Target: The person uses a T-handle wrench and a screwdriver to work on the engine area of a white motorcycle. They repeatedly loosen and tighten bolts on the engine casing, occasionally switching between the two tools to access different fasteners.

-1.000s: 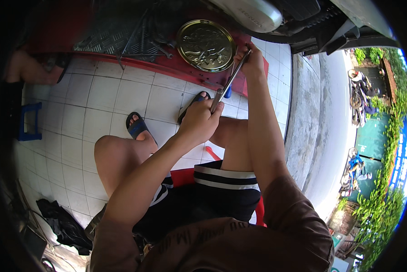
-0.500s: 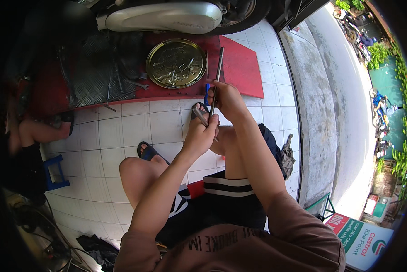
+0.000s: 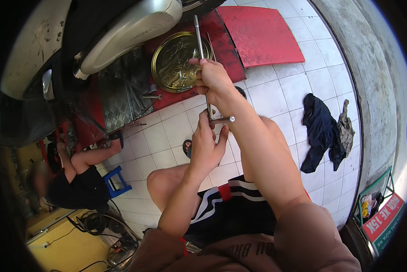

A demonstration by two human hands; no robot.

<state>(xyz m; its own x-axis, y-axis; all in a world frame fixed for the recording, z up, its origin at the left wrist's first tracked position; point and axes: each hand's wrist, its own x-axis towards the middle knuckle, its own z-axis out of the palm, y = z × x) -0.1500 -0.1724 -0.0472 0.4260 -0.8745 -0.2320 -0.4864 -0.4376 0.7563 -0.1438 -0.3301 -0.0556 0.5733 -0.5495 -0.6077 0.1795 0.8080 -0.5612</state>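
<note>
Between my two hands is a long steel wrench [image 3: 198, 34] with a short thick arm set across its lower end. My right hand [image 3: 216, 80] grips the shaft partway up, fingers closed round it. Lower down, my left hand [image 3: 207, 146] holds the wrench where the short arm meets the shaft; that arm points right, its round end showing. My left palm hides part of the joint. Just behind my right hand lies a round gold tray [image 3: 160, 75] holding several small metal parts, on a red platform [image 3: 233, 56].
A motorbike [image 3: 135, 31] stands over the platform, where an open-end spanner [image 3: 154, 97] lies. At left, another person [image 3: 83, 181] sits beside a blue stool [image 3: 117, 182]. Dark cloth [image 3: 321, 131] lies on the white tiles [image 3: 285, 88] at right. A yellow cabinet [image 3: 58, 245] is at lower left.
My view has swung left, bringing more of the motorbike and the other person in. The wrench has turned, so its short arm now points right instead of up-left. Both hands still hold it.
</note>
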